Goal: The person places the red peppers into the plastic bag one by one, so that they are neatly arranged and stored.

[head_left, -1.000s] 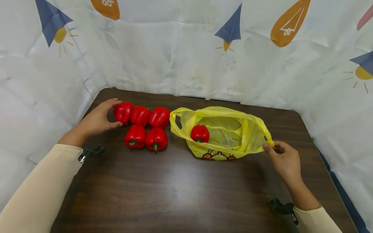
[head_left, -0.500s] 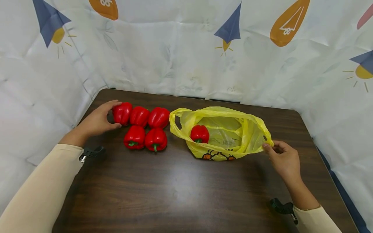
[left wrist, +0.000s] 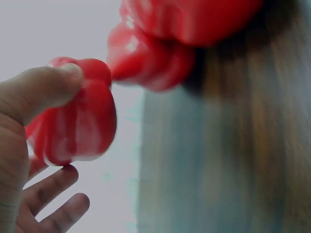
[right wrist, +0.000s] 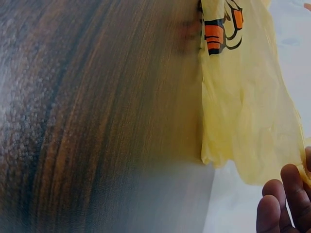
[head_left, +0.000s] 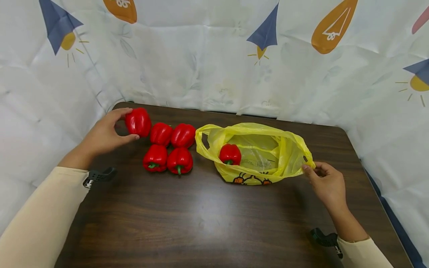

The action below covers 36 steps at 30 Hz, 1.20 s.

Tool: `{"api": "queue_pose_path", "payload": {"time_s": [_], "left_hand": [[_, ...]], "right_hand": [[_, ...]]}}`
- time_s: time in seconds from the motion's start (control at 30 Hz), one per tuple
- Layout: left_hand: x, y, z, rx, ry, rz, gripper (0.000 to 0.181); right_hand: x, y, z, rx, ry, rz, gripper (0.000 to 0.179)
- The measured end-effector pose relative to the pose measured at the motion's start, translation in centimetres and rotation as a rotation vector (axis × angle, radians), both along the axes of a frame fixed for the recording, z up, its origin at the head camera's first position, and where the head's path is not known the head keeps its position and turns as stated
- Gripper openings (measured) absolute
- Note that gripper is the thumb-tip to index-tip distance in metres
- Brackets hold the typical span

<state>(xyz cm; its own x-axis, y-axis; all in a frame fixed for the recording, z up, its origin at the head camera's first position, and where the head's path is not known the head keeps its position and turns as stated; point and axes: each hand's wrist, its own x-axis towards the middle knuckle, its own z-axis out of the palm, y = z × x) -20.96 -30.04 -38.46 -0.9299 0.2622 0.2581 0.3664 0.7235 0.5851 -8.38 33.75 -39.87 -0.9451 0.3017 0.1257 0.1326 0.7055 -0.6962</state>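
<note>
Your left grip is clamped on a red pepper, thumb on its near side and a finger across the far side, at the back-left of the tabletop. That wide span seems chosen because the pepper is round and glossy, offering little to hook onto. It looks raised off the surface, though you can't confirm whether it brushes its neighbour.

Your right grip pinches the right-hand corner of the yellow bag, probably to keep the thin plastic spread and steady (it would likely sag otherwise). One pepper in the bag sits toward the left end. Four loose peppers stand close together between your left grip and the bag: a back pair and a front pair, the front ones with green stems toward you.

What you can't see: the held pepper's stem, and the finger surfaces behind it. The left wrist view is soft, cutting off the peppers at its top. The right wrist view crops your pinch at its edge, and the bag's front wall hides part of its floor.
</note>
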Motion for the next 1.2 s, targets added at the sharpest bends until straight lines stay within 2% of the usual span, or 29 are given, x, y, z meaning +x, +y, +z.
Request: {"api": "queue_pose_path", "payload": {"time_s": [0.27, 0.4, 0.6, 0.9, 1.2], "left_hand": [[0.8, 2.8, 3.0, -0.004, 0.116, -0.067, 0.087], [0.9, 4.3, 4.0, -0.029, 0.147, -0.101, 0.085], [0.8, 6.0, 4.3, -0.05, 0.157, -0.148, 0.087], [1.0, 8.2, 4.8, -0.028, 0.087, -0.184, 0.083], [0.8, 10.7, 5.1, 0.001, 0.089, -0.229, 0.081]], "right_hand": [[0.0, 0.0, 0.1, 0.002, 0.003, -0.003, 0.043], [0.0, -0.1, 0.2, -0.001, 0.011, 0.008, 0.043], [0.1, -0.2, 0.4, -0.001, 0.008, 0.014, 0.044], [0.2, -0.2, 0.4, 0.002, -0.011, 0.008, 0.046], [0.0, -0.1, 0.2, -0.012, -0.002, 0.011, 0.044]]}}
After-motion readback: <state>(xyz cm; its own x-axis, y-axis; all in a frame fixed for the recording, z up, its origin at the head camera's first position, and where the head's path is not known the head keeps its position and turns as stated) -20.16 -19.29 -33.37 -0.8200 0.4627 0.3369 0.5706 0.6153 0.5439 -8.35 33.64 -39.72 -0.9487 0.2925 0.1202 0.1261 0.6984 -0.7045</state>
